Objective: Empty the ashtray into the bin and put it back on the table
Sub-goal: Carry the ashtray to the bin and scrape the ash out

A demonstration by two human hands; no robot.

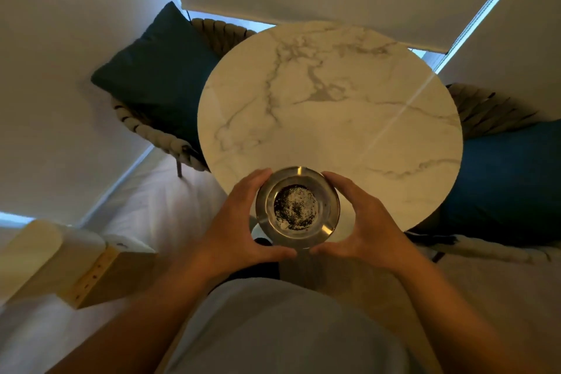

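Observation:
A round metal ashtray (324, 212) with dark ash and grey residue in its bowl is held at the near edge of a round white marble table (331, 106). My left hand (239, 228) grips its left rim, fingers curled over the top and thumb under the near side. My right hand (367, 222) grips the right rim the same way. The ashtray sits partly over the table edge; whether it rests on the table or is lifted I cannot tell. No bin is in view.
A woven chair with a dark teal cushion (158, 70) stands left of the table, and a second chair with a blue cushion (501, 179) stands at the right. A light wooden block-like furniture piece (76, 264) is at lower left. Roller blinds cover the windows behind.

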